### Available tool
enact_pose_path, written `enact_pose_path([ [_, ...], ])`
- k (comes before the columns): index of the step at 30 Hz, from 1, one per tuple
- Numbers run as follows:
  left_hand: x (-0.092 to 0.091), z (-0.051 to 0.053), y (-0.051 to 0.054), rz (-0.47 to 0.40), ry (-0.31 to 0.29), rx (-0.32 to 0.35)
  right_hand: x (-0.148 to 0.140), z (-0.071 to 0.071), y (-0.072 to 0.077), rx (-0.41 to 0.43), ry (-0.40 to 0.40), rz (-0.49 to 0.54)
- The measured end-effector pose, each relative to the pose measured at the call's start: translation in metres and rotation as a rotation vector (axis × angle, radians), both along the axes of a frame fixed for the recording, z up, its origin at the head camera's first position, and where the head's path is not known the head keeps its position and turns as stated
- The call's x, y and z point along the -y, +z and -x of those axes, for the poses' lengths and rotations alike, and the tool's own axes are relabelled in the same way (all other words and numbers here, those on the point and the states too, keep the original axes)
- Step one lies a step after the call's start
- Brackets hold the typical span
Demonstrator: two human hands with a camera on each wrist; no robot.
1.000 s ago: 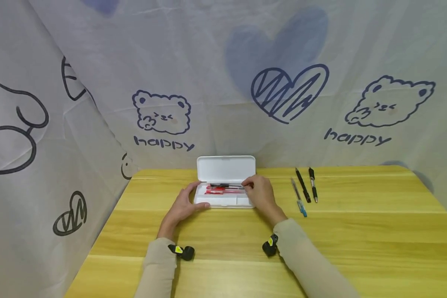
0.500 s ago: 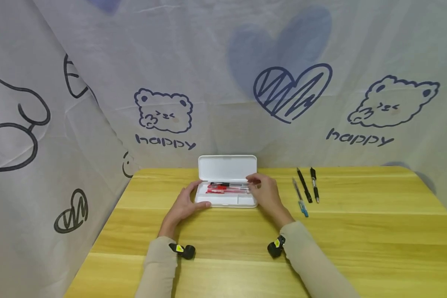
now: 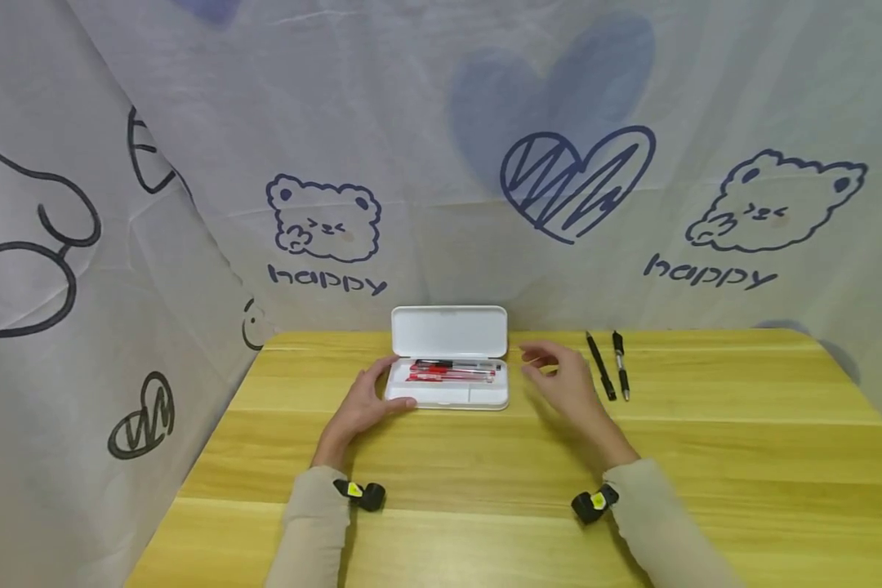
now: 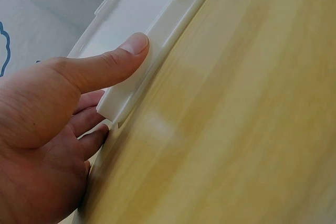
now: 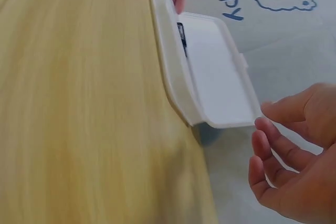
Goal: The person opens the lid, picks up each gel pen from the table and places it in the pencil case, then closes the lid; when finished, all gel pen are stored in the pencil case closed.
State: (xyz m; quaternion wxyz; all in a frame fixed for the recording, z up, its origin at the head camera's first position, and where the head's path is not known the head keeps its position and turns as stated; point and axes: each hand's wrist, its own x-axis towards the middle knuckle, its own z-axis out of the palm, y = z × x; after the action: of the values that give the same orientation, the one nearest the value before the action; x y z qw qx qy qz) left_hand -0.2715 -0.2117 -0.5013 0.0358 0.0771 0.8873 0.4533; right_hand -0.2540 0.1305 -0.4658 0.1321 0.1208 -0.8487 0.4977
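Observation:
An open white pencil case (image 3: 428,395) lies near the table's back edge, its lid (image 3: 450,331) raised behind it. Inside its rear compartment are red pens (image 3: 448,377) and a dark-capped pen (image 3: 435,363), lying lengthwise. My left hand (image 3: 363,406) grips the left end of the case; in the left wrist view the thumb (image 4: 113,66) lies over the rim with fingers at the end wall. To the right of the case, apart from it, my right hand (image 3: 564,384) hovers with loosely bent fingers and holds nothing. The right wrist view shows its fingertips spread beside the lid corner.
Two black pens (image 3: 600,365) (image 3: 621,365) lie on the wooden table (image 3: 470,474) to the right of my right hand. A printed cloth (image 3: 426,163) hangs right behind the table's back edge.
My right hand has let go inside the case and moved right, away from the pens there. It now hides the blue-capped pen on the table. The left hand has stayed in place.

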Motion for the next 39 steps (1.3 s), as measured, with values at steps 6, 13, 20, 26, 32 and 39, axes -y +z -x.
enact_pose_path([
  [6, -0.003, 0.002, 0.000, -0.012, -0.002, -0.005, -0.026, -0.015, 0.012, -0.013, -0.042, -0.006],
  [13, -0.006, 0.004, -0.002, -0.014, -0.013, 0.003, -0.059, -0.025, 0.020, -0.034, -0.116, -0.015],
  [20, -0.006, 0.006, -0.002, -0.007, -0.014, 0.006, -0.089, -0.026, 0.019, -0.045, -0.205, 0.007],
  [26, -0.004, 0.005, 0.000, -0.002, -0.003, 0.009, -0.108, -0.025, 0.008, -0.022, -0.261, 0.008],
  [32, -0.001, 0.003, -0.002, 0.012, -0.004, 0.011, -0.120, -0.022, -0.008, 0.080, -0.268, -0.092],
  [39, 0.001, 0.002, -0.003, 0.019, -0.002, 0.011, -0.118, -0.017, -0.022, 0.169, -0.276, -0.169],
])
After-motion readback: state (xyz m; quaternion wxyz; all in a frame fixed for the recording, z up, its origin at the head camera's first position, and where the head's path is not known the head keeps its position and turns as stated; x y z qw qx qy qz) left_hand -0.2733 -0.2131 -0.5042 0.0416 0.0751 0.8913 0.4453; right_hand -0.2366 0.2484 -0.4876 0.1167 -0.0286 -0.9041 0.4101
